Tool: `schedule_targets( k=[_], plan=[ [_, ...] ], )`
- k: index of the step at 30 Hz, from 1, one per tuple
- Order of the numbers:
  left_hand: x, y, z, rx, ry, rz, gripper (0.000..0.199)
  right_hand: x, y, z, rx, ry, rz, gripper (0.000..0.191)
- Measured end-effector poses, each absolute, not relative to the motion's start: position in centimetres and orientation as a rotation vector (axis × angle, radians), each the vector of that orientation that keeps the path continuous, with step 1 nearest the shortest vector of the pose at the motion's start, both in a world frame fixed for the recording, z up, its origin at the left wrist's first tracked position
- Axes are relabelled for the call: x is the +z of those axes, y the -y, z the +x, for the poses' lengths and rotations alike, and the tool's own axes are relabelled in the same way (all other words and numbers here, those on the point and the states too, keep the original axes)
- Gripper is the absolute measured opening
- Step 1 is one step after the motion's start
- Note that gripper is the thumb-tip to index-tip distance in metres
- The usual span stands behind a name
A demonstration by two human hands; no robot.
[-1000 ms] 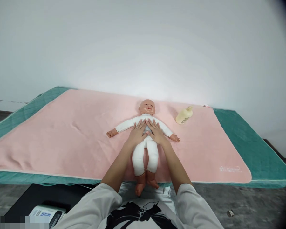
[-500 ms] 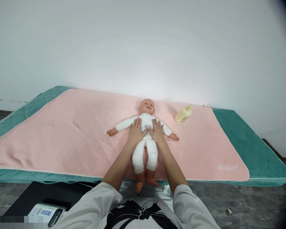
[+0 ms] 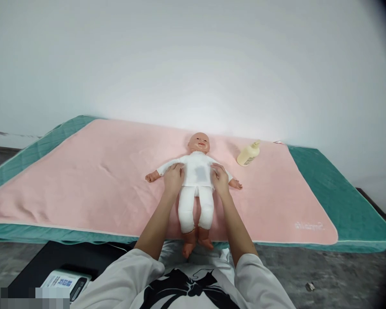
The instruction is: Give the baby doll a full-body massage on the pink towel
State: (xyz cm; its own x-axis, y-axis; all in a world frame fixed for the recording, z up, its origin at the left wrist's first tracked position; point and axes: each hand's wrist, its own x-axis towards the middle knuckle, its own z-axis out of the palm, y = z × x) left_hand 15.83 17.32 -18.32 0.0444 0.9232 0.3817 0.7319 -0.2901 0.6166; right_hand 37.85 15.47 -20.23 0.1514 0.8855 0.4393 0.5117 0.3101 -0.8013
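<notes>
Both hands at the sides of a doll, seen from the head. The doll (image 3: 196,161) lies face up on a pink mat (image 3: 116,189), its arms spread and its feet reaching past the near edge of the green cover (image 3: 337,193) beneath. We find the two hands apart, one at each side of the torso: the left hand (image 3: 173,178) with fingers bent at one flank, the right hand (image 3: 220,177) curled at the other. Whether either grips the white cloth or merely rests against it, we cannot tell. A grey patch (image 3: 200,174) marks the shirt front between them.

We judge the chief hazard to be a slide toward the wearer: with the feet overhanging, a downward pull could draw the doll off the edge. Uneven pressure from the two sides could twist the torso, and dragging fingers could ruck the shirt. A wide outward sweep of the right hand might knock the bottle (image 3: 248,155), which stands near the doll's outstretched arm and could topple.

For room, we note that the mat runs far out beyond the left hand, slightly creased; on the right the bottle narrows the way. The wall (image 3: 193,64) bounds reach behind the head.
</notes>
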Motion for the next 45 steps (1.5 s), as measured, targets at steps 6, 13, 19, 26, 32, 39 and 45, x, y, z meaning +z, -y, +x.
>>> schedule_targets(
  k=[6,13,19,26,32,39,45],
  plan=[
    [-18.1,-16.3,16.4,1.224,-1.245,1.914,0.024,-20.1,-14.0,37.4,0.718,1.544,-1.128,0.034],
    [-18.9,-16.5,16.8,1.049,-1.0,2.079,0.026,-19.5,-13.6,36.5,0.713,1.84,-1.162,0.039],
    [-19.4,-17.0,16.7,0.878,-1.039,2.234,0.045,-19.4,-14.3,36.7,0.672,2.001,-1.226,0.049],
    [-19.9,-17.7,17.0,0.763,-1.141,2.314,0.058,-19.2,-15.8,36.6,0.7,2.076,-1.35,0.055],
    [-20.3,-18.4,17.4,0.731,-1.236,2.368,0.064,-19.7,-16.7,36.2,0.625,2.014,-1.566,0.058],
    [-20.3,-18.3,17.7,0.714,-1.418,2.324,0.074,-20.2,-16.6,35.7,0.539,1.86,-1.772,0.067],
    [-20.3,-17.8,17.2,0.679,-1.523,2.267,0.078,-20.8,-16.1,35.9,0.434,1.78,-1.824,0.075]
  ],
)
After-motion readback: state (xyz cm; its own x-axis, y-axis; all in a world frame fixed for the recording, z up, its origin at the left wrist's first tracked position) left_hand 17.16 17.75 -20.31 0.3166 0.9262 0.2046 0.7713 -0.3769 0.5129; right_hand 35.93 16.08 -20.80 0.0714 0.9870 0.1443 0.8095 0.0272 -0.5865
